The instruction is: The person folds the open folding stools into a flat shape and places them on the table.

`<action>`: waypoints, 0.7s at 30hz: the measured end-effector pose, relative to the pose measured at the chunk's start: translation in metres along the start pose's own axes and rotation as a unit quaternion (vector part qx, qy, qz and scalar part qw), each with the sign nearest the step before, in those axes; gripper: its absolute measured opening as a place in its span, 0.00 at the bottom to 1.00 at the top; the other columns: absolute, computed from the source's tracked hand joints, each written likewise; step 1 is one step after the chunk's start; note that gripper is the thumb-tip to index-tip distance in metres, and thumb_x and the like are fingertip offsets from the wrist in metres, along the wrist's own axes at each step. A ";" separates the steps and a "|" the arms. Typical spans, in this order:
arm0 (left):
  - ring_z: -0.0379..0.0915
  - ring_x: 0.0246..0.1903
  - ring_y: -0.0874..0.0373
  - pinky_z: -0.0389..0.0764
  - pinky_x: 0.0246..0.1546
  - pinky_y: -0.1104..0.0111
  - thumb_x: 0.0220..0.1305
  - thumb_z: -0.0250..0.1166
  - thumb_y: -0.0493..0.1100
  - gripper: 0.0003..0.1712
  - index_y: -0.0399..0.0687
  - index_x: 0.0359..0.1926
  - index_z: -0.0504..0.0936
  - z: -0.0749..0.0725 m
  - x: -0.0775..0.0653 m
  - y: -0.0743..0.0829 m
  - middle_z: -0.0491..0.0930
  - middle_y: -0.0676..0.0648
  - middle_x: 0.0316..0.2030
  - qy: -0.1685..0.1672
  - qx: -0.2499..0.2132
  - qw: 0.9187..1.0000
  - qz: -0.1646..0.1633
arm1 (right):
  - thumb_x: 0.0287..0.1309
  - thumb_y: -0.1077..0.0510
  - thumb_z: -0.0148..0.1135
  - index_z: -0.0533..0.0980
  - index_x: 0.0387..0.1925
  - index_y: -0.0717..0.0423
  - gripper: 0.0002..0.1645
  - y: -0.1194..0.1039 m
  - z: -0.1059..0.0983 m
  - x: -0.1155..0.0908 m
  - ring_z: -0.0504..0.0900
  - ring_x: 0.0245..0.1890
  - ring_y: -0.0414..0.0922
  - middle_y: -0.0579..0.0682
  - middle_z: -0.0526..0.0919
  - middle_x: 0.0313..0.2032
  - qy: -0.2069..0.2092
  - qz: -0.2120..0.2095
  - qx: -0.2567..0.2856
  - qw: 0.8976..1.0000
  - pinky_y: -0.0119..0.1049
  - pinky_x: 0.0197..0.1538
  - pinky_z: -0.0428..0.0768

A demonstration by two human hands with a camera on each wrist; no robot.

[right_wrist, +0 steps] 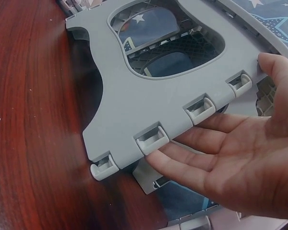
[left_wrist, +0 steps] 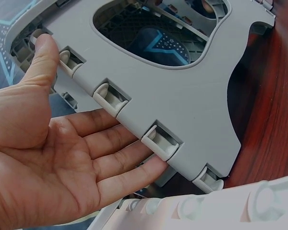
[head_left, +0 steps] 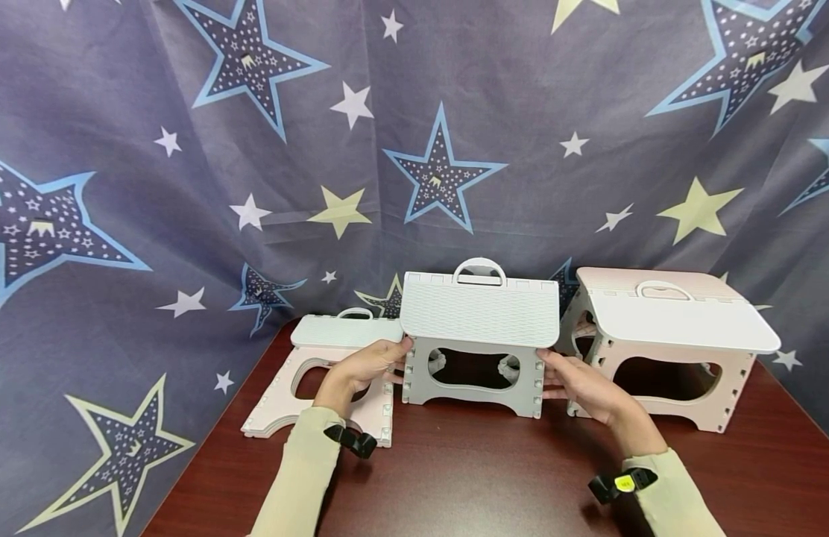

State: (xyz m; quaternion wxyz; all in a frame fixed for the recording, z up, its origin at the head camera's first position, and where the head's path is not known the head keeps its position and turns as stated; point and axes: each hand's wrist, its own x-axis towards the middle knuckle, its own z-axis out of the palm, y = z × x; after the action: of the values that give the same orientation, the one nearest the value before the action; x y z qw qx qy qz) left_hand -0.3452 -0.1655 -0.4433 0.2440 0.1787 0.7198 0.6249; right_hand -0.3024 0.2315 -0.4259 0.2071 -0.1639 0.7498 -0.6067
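Note:
A grey-white folding step stool (head_left: 475, 373) stands unfolded in the middle of the table, its carry handle raised on top. My left hand (head_left: 367, 365) holds its left side edge. In the left wrist view that hand's thumb (left_wrist: 45, 52) lies at the front edge under the seat, and the fingertips go out of sight behind the hinged leg. My right hand (head_left: 582, 377) holds the opposite side edge. Its thumb (right_wrist: 273, 64) touches the leg panel near the seat in the right wrist view, while the other fingers reach along and behind the hinge edge.
A pink folding stool (head_left: 287, 380) with a white top leans partly folded at the left, close to my left hand. On the right stands an unfolded pink stool (head_left: 730, 373), with a white top panel. A star-patterned curtain (head_left: 488, 67) hangs behind the dark red table (head_left: 468, 477).

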 end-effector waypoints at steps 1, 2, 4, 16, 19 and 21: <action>0.82 0.44 0.60 0.81 0.60 0.50 0.65 0.54 0.75 0.45 0.33 0.50 0.75 0.000 0.000 0.000 0.85 0.52 0.40 0.000 -0.001 1.000 0.000 | 0.80 0.42 0.39 0.61 0.64 0.74 0.36 0.000 0.000 0.000 0.82 0.50 0.41 0.54 0.83 0.50 0.000 0.001 0.000 1.000 0.42 0.60 0.81; 0.82 0.44 0.60 0.81 0.60 0.50 0.66 0.54 0.75 0.44 0.34 0.50 0.75 0.000 0.000 0.000 0.85 0.52 0.40 0.000 -0.001 1.000 -0.001 | 0.80 0.42 0.39 0.61 0.64 0.74 0.37 0.000 0.000 0.000 0.82 0.50 0.41 0.55 0.83 0.51 0.000 0.002 -0.001 1.000 0.42 0.60 0.81; 0.82 0.44 0.60 0.81 0.60 0.50 0.66 0.54 0.74 0.43 0.35 0.49 0.75 0.000 0.000 0.000 0.85 0.53 0.40 0.000 -0.002 1.000 -0.002 | 0.80 0.42 0.38 0.60 0.65 0.74 0.37 0.000 0.000 0.000 0.82 0.50 0.41 0.55 0.83 0.52 0.001 0.003 -0.002 1.000 0.42 0.60 0.80; 0.82 0.43 0.61 0.80 0.61 0.49 0.64 0.55 0.76 0.43 0.37 0.47 0.75 0.000 0.000 0.001 0.84 0.53 0.39 -0.001 -0.002 1.000 -0.004 | 0.80 0.41 0.38 0.62 0.64 0.71 0.36 -0.002 0.001 -0.001 0.81 0.51 0.38 0.51 0.82 0.50 -0.004 -0.002 -0.002 1.000 0.41 0.60 0.80; 0.82 0.44 0.61 0.80 0.61 0.49 0.65 0.55 0.75 0.43 0.37 0.47 0.75 0.000 0.000 0.001 0.84 0.53 0.39 -0.003 -0.003 1.000 -0.004 | 0.80 0.40 0.37 0.61 0.65 0.72 0.37 -0.002 0.001 -0.001 0.81 0.51 0.39 0.54 0.82 0.52 -0.008 -0.003 -0.003 1.000 0.43 0.61 0.79; 0.82 0.44 0.61 0.80 0.61 0.50 0.65 0.54 0.75 0.42 0.36 0.47 0.75 0.000 0.000 0.001 0.84 0.53 0.39 -0.004 -0.002 1.000 -0.004 | 0.80 0.40 0.37 0.61 0.65 0.72 0.37 -0.001 0.001 -0.001 0.81 0.52 0.39 0.55 0.82 0.53 -0.009 -0.003 -0.003 1.000 0.43 0.61 0.79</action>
State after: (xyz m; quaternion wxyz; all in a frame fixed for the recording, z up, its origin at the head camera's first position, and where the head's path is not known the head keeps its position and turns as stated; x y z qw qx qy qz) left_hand -0.3457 -0.1652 -0.4423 0.2500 0.1778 0.7179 0.6249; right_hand -0.3014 0.2307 -0.4247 0.2119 -0.1721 0.7492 -0.6034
